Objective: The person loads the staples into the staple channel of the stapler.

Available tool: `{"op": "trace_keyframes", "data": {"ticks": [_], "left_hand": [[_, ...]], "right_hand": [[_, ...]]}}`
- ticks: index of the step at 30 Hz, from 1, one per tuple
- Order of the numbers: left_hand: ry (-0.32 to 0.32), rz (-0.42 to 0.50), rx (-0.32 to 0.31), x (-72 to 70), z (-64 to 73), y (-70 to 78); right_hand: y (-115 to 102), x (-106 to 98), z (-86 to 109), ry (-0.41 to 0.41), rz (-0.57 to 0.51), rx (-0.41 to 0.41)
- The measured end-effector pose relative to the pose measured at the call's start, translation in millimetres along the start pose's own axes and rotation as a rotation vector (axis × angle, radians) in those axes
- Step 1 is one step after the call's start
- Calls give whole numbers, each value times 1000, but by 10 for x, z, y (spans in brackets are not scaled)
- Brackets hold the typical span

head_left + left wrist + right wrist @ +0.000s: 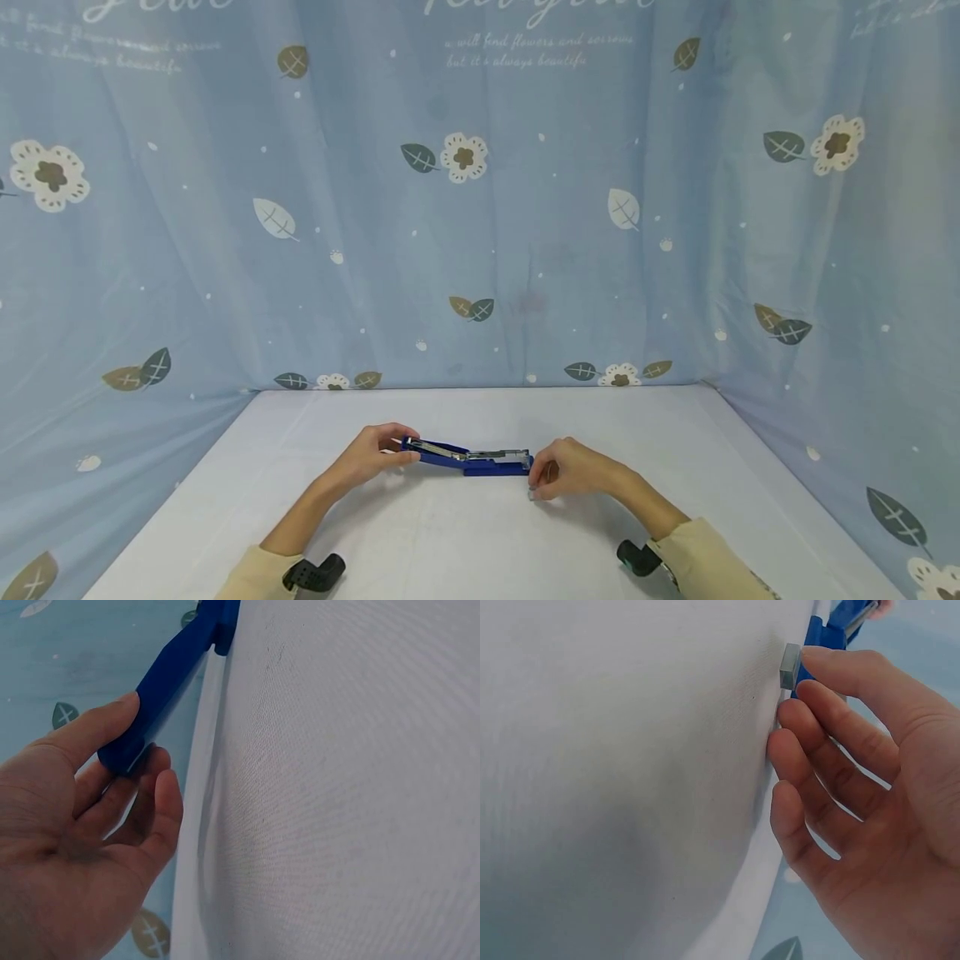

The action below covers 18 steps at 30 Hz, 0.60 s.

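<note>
A blue stapler [497, 469] lies opened out on the white table, its metal staple channel [498, 456] facing up. My left hand [372, 454] pinches the end of the stapler's raised top arm; in the left wrist view the thumb [112, 720] lies on the blue cover [169, 682] with fingers beneath it. At the stapler's other end is my right hand [573, 468], pinching a small grey strip of staples [789, 666] at the tips of thumb and forefinger. The strip is apart from the channel, just in front of the stapler's base.
The white tabletop [465, 542] runs back to a blue curtain [525, 250] with flowers and leaves, which also hangs along both sides. A black wrist camera [315, 573] sits at the left wrist and another black camera [637, 557] at the right.
</note>
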<state>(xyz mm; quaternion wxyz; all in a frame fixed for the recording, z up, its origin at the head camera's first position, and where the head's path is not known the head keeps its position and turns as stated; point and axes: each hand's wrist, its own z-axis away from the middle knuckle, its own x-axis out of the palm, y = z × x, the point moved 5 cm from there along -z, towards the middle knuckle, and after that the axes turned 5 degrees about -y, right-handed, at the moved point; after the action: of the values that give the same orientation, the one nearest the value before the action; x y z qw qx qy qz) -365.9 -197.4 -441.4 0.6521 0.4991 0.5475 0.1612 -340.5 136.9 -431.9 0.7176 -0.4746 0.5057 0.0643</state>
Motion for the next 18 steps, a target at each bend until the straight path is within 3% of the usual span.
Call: {"op": "trace_keyframes", "data": {"ticks": [18], "left_hand": [[-2,-8,12,1,4,14]], "right_hand": [[-21,7,12,-3,18,17]]}}
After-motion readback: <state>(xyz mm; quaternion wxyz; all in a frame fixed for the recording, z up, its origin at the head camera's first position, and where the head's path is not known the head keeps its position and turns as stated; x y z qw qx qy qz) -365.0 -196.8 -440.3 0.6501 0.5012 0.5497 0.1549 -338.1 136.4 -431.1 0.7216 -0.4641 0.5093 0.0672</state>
